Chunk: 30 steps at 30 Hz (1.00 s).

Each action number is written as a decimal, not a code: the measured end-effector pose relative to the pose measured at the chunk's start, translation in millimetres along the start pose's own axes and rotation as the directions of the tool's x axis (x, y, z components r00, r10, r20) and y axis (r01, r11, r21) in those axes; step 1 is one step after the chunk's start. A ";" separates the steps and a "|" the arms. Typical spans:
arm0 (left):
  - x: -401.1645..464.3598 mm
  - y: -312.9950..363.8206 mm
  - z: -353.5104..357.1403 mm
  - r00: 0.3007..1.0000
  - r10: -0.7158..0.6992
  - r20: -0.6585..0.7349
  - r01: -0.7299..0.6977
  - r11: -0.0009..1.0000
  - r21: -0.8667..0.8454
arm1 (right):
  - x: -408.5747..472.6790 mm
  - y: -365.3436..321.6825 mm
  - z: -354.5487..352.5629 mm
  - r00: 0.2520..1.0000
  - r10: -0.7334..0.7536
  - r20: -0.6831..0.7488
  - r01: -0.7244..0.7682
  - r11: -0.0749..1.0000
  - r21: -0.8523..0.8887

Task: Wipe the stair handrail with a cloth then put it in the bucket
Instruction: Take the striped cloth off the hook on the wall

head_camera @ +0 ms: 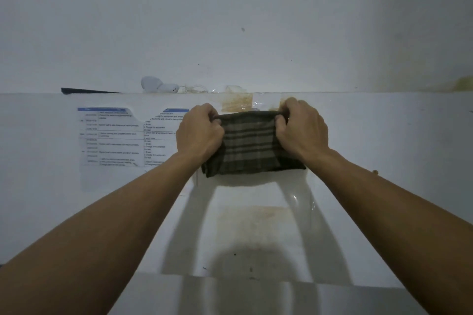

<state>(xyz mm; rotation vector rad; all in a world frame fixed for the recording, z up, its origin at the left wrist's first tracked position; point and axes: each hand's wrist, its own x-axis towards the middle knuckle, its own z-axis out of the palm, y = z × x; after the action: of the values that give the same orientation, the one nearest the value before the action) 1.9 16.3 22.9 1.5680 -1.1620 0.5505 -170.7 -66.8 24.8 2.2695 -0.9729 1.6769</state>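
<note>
A dark checked cloth (249,146) is stretched flat between both hands, hanging in front of a white wall panel. My left hand (198,133) pinches its upper left corner, fingers curled tight. My right hand (300,130) grips the upper right corner the same way. The cloth's lower edge hangs free at about wrist height. No handrail and no bucket show in this view.
A white ledge (358,93) runs across the wall just above my hands, carrying a white earbud case (153,84), a thin cable and a dark flat object (87,90). A printed sheet (115,135) is stuck on the panel at left. White tiled steps (256,225) lie below.
</note>
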 end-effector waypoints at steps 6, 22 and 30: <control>-13.6 -16.4 -43.1 0.997 -0.056 0.051 0.054 0.998 0.042 | -2.8 -25.8 -4.0 0.987 -0.095 0.133 0.086 0.993 0.077; -141.1 -168.6 -273.8 0.928 -0.364 0.085 0.325 0.898 0.296 | -102.1 -228.1 110.3 0.750 -0.458 0.477 0.221 0.853 0.472; -220.0 -235.6 -408.1 0.846 -0.527 -0.086 0.513 0.757 0.405 | -177.5 -379.0 161.2 0.558 -0.663 0.498 0.220 0.697 0.682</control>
<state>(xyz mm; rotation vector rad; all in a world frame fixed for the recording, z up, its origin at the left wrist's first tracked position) 203.6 470.4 -130.7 2.1768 -0.5882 0.4052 149.3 221.6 -100.1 3.2884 0.2002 0.8417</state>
